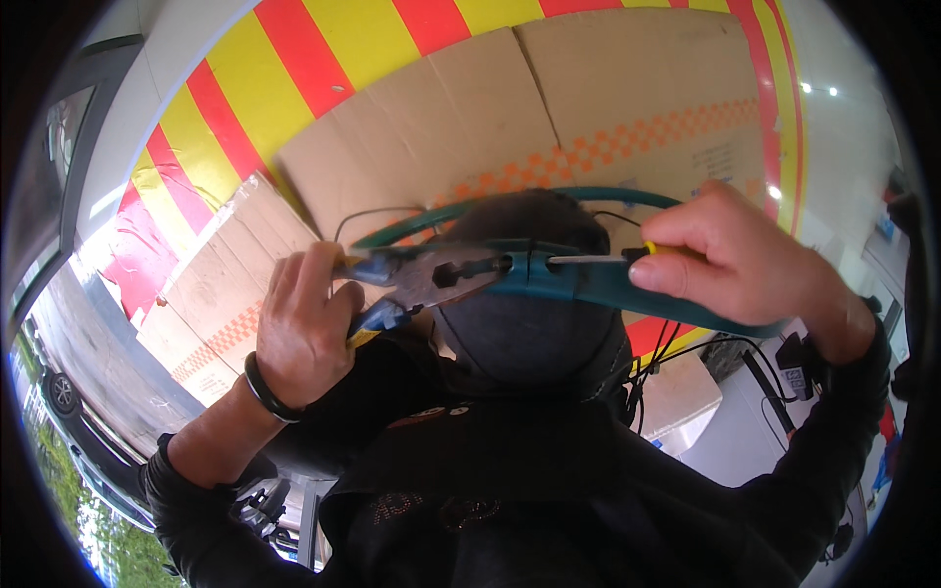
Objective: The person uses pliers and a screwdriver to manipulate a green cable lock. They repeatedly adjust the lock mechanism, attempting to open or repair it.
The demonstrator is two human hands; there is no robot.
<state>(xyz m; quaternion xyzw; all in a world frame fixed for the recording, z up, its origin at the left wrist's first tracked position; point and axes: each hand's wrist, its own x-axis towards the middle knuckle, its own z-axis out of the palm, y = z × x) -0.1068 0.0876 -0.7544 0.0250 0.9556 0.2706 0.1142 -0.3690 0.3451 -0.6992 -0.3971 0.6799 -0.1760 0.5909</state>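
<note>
My left hand (309, 318), a dark band on its wrist, grips pliers (426, 281) with blue and yellow handles. The jaws point right and reach the end of a teal curved strip (608, 287). In my right hand (725, 257) is a screwdriver (592, 260) with a yellow and black handle. Its thin metal shaft points left, the tip meeting the strip near the jaws. Whether the tip sits in a hole, I cannot make out. The strip runs right beneath my right hand, and another teal curve passes behind. Below lies a dark rounded thing (529, 343), partly hidden.
Flattened cardboard (431, 118) lies over a red and yellow striped surface (343, 44). Black cables (676, 353) hang at the right, near a dark boxy device (796, 367). A dark-framed door or window (78, 167) and a parked car (88, 431) show at the left.
</note>
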